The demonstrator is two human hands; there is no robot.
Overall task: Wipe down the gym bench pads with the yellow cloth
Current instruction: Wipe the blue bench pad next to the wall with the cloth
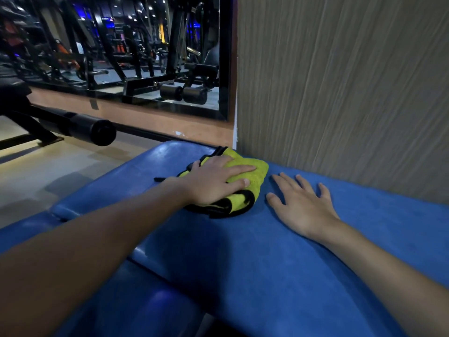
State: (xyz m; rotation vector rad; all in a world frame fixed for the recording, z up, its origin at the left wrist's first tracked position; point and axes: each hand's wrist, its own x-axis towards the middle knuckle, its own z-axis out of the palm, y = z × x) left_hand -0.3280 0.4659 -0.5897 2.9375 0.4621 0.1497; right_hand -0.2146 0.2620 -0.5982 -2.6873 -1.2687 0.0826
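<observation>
A folded yellow cloth point(252, 175) with black trim lies on the far end of the blue bench pad point(267, 259). My left hand point(213, 182) lies on top of the cloth, fingers stretched flat, pressing it onto the pad. My right hand point(300, 203) rests flat on the bare pad just to the right of the cloth, fingers spread, holding nothing. A second blue pad point(126, 305) sits lower at the near left, separated by a gap.
A grey textured wall point(340, 93) rises right behind the pad. A wall mirror point(121, 49) at the upper left reflects gym machines. A black bar end point(97, 131) juts over the tiled floor point(48, 176) to the left.
</observation>
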